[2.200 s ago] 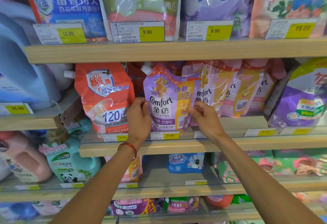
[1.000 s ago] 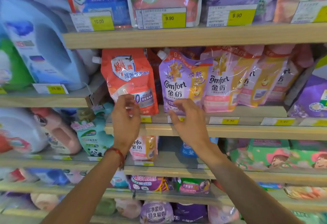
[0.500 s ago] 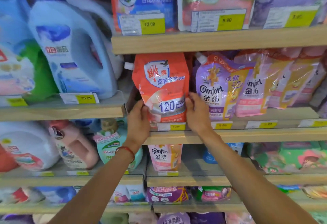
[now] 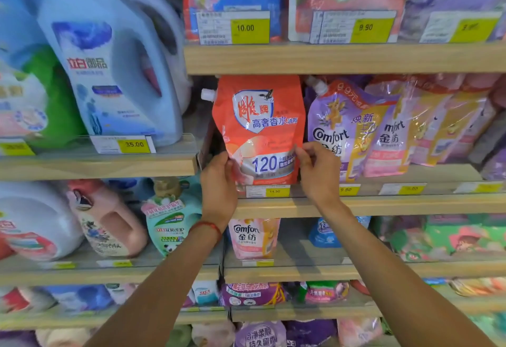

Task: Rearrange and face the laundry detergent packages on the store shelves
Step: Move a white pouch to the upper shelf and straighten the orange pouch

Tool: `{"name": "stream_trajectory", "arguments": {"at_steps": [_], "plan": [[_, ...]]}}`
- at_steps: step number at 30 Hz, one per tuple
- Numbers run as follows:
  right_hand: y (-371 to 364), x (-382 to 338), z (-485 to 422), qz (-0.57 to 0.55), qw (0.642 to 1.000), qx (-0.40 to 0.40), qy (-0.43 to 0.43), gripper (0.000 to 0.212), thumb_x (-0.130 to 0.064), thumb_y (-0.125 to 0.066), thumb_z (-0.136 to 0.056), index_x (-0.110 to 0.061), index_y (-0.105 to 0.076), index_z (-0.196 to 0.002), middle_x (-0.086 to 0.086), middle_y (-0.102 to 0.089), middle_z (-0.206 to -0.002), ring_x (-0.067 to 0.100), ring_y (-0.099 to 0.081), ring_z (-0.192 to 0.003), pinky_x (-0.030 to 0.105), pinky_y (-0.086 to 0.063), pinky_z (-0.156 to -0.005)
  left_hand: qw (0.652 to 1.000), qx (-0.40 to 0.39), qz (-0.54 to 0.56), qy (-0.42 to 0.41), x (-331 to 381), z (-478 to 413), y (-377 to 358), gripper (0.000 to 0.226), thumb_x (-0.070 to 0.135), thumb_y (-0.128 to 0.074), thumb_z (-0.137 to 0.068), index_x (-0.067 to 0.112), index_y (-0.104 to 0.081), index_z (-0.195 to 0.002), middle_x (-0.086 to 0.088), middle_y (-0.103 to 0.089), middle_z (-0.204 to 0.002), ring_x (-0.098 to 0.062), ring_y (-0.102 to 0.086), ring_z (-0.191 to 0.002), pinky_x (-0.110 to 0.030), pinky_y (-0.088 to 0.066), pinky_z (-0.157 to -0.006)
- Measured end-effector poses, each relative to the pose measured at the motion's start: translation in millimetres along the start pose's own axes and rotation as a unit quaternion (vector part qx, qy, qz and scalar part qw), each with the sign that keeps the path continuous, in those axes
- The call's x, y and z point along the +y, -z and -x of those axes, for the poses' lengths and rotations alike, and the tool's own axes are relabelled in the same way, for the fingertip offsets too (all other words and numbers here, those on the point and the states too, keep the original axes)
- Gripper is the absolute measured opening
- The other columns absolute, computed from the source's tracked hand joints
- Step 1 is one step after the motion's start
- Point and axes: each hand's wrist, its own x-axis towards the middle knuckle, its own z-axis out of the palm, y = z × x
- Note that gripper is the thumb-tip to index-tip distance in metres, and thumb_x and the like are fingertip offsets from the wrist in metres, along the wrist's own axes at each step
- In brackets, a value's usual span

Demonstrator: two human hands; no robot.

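An orange-red detergent pouch (image 4: 260, 116) with a white spout and a big "120" stands upright at the left end of the middle shelf (image 4: 356, 205), label facing me. My left hand (image 4: 219, 185) grips its lower left edge. My right hand (image 4: 317, 174) pinches its lower right edge. Right beside it stands a purple Comfort pouch (image 4: 334, 125), followed by several leaning pink and yellow Comfort pouches (image 4: 410, 127).
Large light blue detergent jugs (image 4: 115, 67) fill the shelf at the left. Pouches with price tags (image 4: 249, 27) line the shelf above. Below are a pink jug (image 4: 109, 223), a teal bottle (image 4: 172, 218), a small pink Comfort pouch (image 4: 252, 237) and more packs.
Both hands left the purple Comfort pouch and moved left onto the orange-red pouch, which they now hold by its lower edges. The view shifted left and closer.
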Motion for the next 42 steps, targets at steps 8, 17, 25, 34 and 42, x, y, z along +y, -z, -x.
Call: {"name": "stream_trajectory", "arguments": {"at_steps": [8,17,25,34,42], "plan": [[6.7,2.6,-6.6,0.018,0.999,-0.030,0.010,0.012,-0.016,-0.061,-0.101,-0.013,-0.072,-0.097,-0.001,-0.074,-0.084,0.016,-0.068,-0.076,0.034,-0.055,-0.074,0.999,0.008,-0.010,0.035,11.8,-2.9,-7.8,0.030,-0.008,-0.040,-0.098,0.000,-0.069,-0.097,-0.007,-0.070,-0.084,-0.019,-0.066,-0.064,-0.013,-0.049,-0.057],[5.4,-3.2,-21.4,-0.033,0.999,0.025,0.031,0.020,-0.025,-0.063,-0.101,-0.014,-0.076,-0.090,-0.008,-0.067,-0.074,0.012,-0.062,-0.068,0.024,-0.046,-0.066,0.997,-0.002,0.014,0.072,3.1,-6.4,-9.7,0.028,-0.007,-0.042,-0.099,0.002,-0.068,-0.105,-0.010,-0.070,-0.093,-0.016,-0.063,-0.073,-0.013,-0.049,-0.063],[21.0,8.3,-24.9,0.017,0.998,0.051,0.036,0.029,-0.024,-0.064,-0.100,-0.014,-0.069,-0.074,-0.012,-0.045,-0.052,0.008,-0.041,-0.049,0.027,-0.024,-0.057,0.977,0.096,0.041,0.185,14.3,-6.7,-21.2,0.018,0.002,-0.050,-0.094,0.011,-0.063,-0.085,-0.009,-0.069,-0.086,-0.027,-0.063,-0.082,-0.028,-0.042,-0.070],[25.8,8.1,-27.9,0.021,0.998,0.031,0.046,0.032,-0.023,-0.062,-0.101,-0.021,-0.061,-0.068,-0.010,-0.049,-0.051,0.005,-0.043,-0.048,0.027,-0.025,-0.055,0.985,0.058,0.078,0.144,10.9,-7.7,-17.7,0.013,0.018,-0.049,-0.099,0.017,-0.062,-0.095,-0.002,-0.071,-0.089,-0.014,-0.064,-0.078,-0.032,-0.052,-0.076],[25.3,11.7,-19.1,0.001,0.998,-0.053,0.021,0.006,-0.007,-0.068,-0.095,-0.010,-0.073,-0.092,-0.005,-0.077,-0.084,0.008,-0.069,-0.076,0.007,-0.045,-0.069,0.979,0.082,0.090,0.166,13.8,-16.2,-26.7,0.022,0.004,-0.045,-0.101,0.014,-0.059,-0.087,-0.003,-0.063,-0.074,-0.015,-0.055,-0.066,-0.031,-0.048,-0.067]]}}
